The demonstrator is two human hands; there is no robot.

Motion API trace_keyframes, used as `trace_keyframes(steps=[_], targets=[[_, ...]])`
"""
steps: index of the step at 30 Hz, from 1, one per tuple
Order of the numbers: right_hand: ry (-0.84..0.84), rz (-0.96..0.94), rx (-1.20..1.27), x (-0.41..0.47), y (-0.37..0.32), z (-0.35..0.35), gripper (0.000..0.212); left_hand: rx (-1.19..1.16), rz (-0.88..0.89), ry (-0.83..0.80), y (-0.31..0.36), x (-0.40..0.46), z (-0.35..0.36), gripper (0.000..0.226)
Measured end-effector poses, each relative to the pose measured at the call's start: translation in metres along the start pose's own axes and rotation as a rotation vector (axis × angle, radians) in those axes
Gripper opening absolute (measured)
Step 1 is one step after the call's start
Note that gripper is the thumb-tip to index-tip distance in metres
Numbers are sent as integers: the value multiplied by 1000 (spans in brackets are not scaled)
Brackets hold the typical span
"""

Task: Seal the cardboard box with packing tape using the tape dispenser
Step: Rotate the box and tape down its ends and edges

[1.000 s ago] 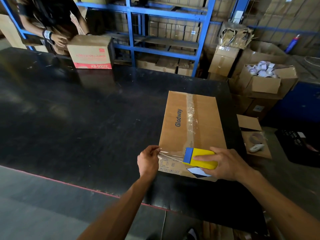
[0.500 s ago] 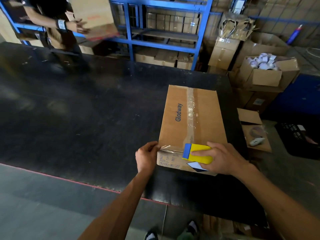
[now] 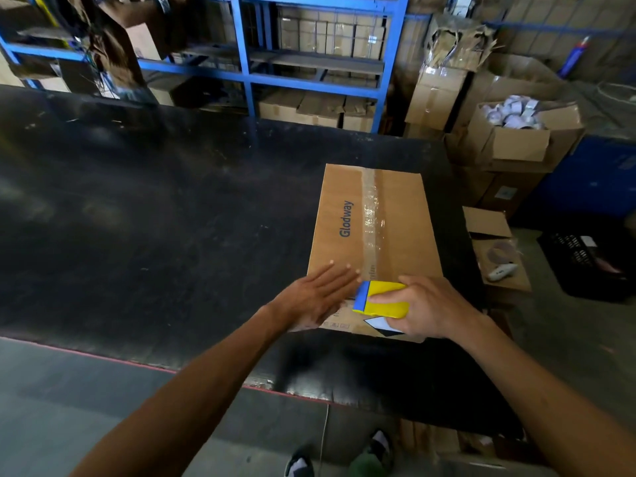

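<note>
Wrapped around the yellow tape dispenser [image 3: 382, 299] at the box's [image 3: 406, 215] near edge, the right hand [image 3: 432, 309] grips firmly while the left hand [image 3: 318, 297] lies flat and empty beside it; the cardboard looks stiff and light.

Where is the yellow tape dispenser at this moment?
The tape dispenser is in the right hand, at the near end of the cardboard box, just right of the flat left hand.
</note>
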State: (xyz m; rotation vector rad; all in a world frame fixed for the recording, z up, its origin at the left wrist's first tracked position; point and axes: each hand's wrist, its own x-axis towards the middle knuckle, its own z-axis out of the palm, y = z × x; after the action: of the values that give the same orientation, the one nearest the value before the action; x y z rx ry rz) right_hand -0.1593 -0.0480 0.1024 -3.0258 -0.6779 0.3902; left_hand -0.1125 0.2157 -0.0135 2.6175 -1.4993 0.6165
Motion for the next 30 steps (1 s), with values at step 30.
trace_keyframes(steps=[30], targets=[[-9, -29, -126, -33, 66, 0, 45, 4, -6, -123, 14, 45, 20, 72]])
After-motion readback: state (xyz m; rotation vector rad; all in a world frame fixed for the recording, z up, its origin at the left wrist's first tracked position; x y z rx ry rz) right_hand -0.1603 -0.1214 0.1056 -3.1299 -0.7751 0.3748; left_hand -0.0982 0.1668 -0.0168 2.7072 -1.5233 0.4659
